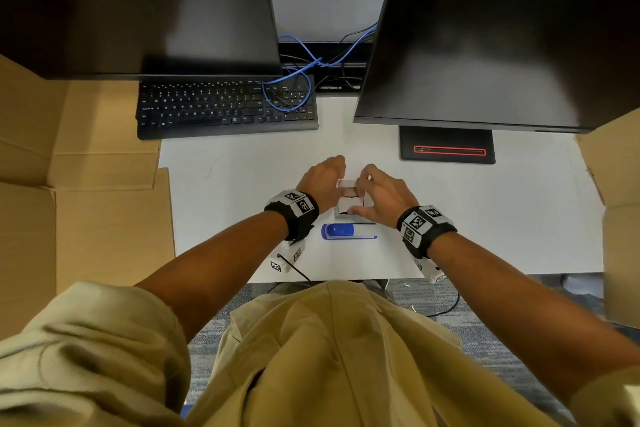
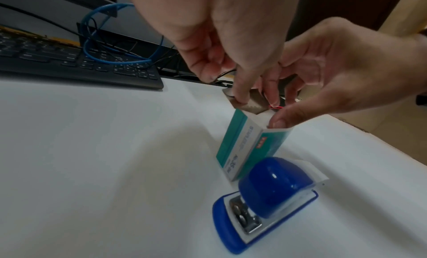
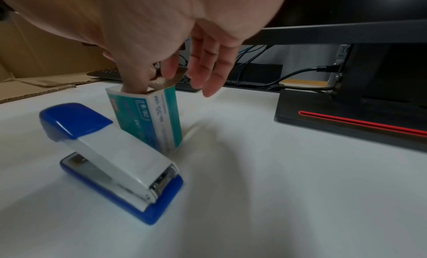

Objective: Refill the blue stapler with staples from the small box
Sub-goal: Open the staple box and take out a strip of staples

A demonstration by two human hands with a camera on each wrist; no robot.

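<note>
Both grips pinch the small box's [image 2: 249,148] open top flaps; blue stapler [image 2: 265,203] lies just beside, untouched.

Even, soft indoor light falls from above, leaving the white desk [image 1: 242,163] bright and the two black monitors [image 1: 138,7] dark with faint pale reflections. Both wrist views are dimmer, with broad soft shadows on the desk and a small glint on the blue stapler [image 2: 272,176]. Wide-angle bending curves the edges, and the nearest hands [image 3: 138,24] look blurred
</note>
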